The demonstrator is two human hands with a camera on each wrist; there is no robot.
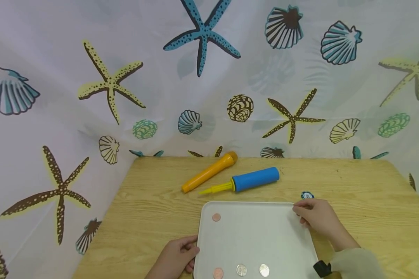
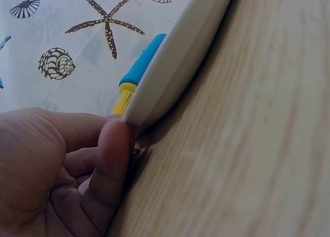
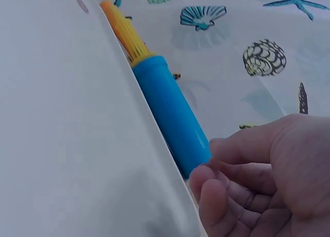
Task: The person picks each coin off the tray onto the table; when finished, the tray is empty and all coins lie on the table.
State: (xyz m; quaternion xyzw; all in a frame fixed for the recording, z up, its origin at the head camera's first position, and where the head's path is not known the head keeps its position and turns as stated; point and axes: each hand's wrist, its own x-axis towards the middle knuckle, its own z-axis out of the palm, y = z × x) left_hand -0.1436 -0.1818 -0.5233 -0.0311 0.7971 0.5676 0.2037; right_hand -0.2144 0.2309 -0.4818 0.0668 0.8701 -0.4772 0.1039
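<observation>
A white rectangular tray (image 1: 255, 236) lies on the table with a few coins on it. My left hand (image 1: 178, 255) pinches its left rim between thumb and fingers; the left wrist view shows the thumb (image 2: 114, 154) against the tray's edge (image 2: 180, 66). At the far right corner, my right hand (image 1: 317, 217) grips the rim with its fingertips. On the tray are a copper coin (image 1: 216, 217) at the far left, another copper coin (image 1: 218, 273) nearer, and two silver coins, one (image 1: 241, 270) beside the other (image 1: 264, 270).
Behind the tray lie an orange toy microphone (image 1: 209, 172) and a blue hand pump (image 1: 255, 179) with a yellow nozzle. A round blue-and-white chip (image 1: 307, 195) sits just beyond my right hand. Patterned cloth (image 1: 209, 97) with starfish and shells hangs behind the wooden table (image 1: 143, 217).
</observation>
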